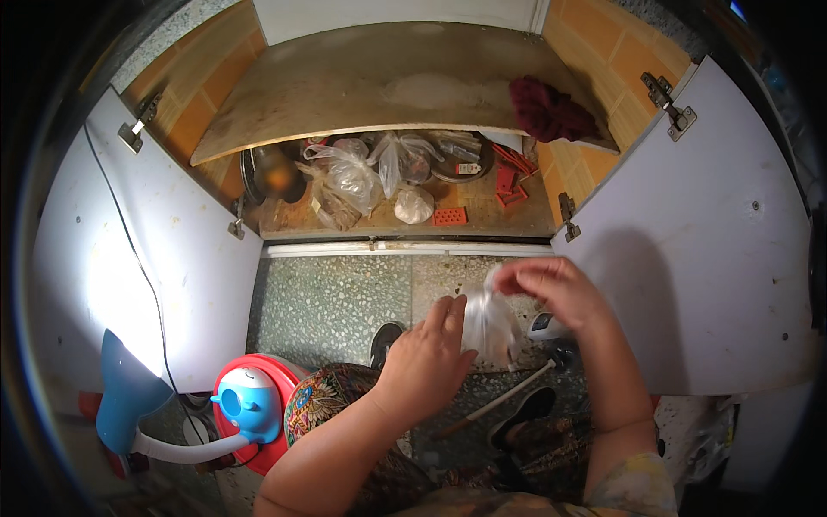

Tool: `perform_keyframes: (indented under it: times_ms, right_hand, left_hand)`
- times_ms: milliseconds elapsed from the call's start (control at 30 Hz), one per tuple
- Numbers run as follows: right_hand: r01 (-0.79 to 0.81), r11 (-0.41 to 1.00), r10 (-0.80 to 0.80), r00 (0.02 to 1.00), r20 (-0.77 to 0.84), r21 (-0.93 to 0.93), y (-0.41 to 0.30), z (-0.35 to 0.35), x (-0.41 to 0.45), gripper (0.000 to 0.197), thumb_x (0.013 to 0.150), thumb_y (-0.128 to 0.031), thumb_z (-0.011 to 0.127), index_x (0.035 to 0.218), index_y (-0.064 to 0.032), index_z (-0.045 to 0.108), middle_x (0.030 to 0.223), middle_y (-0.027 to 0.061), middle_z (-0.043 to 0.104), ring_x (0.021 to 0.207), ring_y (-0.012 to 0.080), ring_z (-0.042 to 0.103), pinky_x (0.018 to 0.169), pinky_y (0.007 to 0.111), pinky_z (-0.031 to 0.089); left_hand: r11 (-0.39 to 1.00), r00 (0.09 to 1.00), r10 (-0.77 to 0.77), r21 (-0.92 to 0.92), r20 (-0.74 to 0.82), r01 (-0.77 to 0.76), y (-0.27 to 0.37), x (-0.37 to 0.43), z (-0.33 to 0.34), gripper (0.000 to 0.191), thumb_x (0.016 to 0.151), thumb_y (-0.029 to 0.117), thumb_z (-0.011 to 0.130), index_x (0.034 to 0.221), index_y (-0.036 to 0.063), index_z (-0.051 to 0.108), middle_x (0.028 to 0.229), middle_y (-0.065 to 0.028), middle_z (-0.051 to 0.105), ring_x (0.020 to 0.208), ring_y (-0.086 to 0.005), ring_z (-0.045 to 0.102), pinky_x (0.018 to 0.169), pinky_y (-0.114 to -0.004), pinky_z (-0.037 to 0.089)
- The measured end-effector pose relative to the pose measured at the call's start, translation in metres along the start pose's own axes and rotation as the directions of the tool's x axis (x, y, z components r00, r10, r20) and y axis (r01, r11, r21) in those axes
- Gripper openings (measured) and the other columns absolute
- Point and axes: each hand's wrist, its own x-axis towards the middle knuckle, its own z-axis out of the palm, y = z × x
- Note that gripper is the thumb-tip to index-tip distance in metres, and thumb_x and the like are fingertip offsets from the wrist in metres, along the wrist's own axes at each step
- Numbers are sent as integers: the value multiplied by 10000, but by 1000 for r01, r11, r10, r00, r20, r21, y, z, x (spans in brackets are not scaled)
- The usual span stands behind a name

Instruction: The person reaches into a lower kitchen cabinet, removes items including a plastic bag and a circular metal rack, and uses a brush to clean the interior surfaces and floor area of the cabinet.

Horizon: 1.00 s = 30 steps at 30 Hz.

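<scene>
A clear plastic bag [488, 326], bunched at its top and holding something I cannot make out, hangs over the floor before me. The fingers of my right hand [549, 287] are closed on its gathered neck. My left hand [429, 349] is beside the bag's left side with thumb and fingers apart; whether the fingertips touch the plastic I cannot tell. Ahead is an open cabinet with more tied plastic bags [352, 178] on its bottom board. A small white bag [414, 205] and a red perforated block [450, 216] lie near the front edge.
Cabinet doors stand open at left [194, 278] and right [717, 258]. A dark red cloth [549, 110] drapes over the shelf [362, 84]. A lit blue lamp [129, 394] rests on a red lid [271, 446] at left. A long-handled tool [501, 397] lies near my feet.
</scene>
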Motion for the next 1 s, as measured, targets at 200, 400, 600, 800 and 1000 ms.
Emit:
perform_keyframes:
  times_ms: [200, 400, 600, 800, 1000]
  right_hand:
    - [-72, 991, 26, 930, 366, 113, -35, 46, -35, 212, 799, -113, 518, 953, 22, 573, 919, 108, 588, 851, 160, 551, 795, 281, 422]
    - [-75, 982, 129, 936, 329, -171, -28, 35, 27, 182, 838, -161, 465, 850, -27, 587, 772, 30, 567, 558, 48, 485, 443, 162, 348]
    - [38, 998, -44, 993, -106, -55, 63, 14, 178, 271, 803, -97, 492, 1065, -35, 461, 1005, 62, 514, 781, 109, 536, 645, 211, 421]
    - [-24, 943, 86, 981, -174, 333, 120, 40, 298, 658, 767, -29, 502, 1304, -72, 122, 1310, 131, 217, 930, 205, 502, 775, 291, 440]
    - [50, 744, 122, 970, -210, 666, 133, 54, 347, 460, 764, 36, 480, 1155, -90, 273, 1067, 83, 418, 863, 207, 524, 778, 308, 447]
  left_hand:
    - [991, 979, 24, -131, 200, 2, 2, -13, 10, 294, 776, 257, 494, 934, 9, 506, 907, -158, 548, 710, -333, 566, 590, -383, 472]
    - [983, 963, 116, 112, 241, -146, -11, -22, 10, 137, 745, 183, 491, 751, 51, 522, 617, -83, 547, 519, -240, 566, 429, -342, 447]
    - [989, 990, 97, 104, 106, -108, -15, -26, -3, 63, 692, 110, 490, 686, 48, 498, 655, -80, 534, 526, -215, 564, 422, -308, 450]
    - [983, 968, -15, 181, 250, -32, -24, -30, -16, 58, 692, 108, 476, 680, 54, 492, 637, -73, 518, 527, -177, 567, 427, -269, 455]
    - [978, 964, -206, 51, 169, 200, -30, -33, -17, 111, 722, 128, 477, 728, 37, 540, 704, -116, 554, 546, -204, 570, 456, -308, 454]
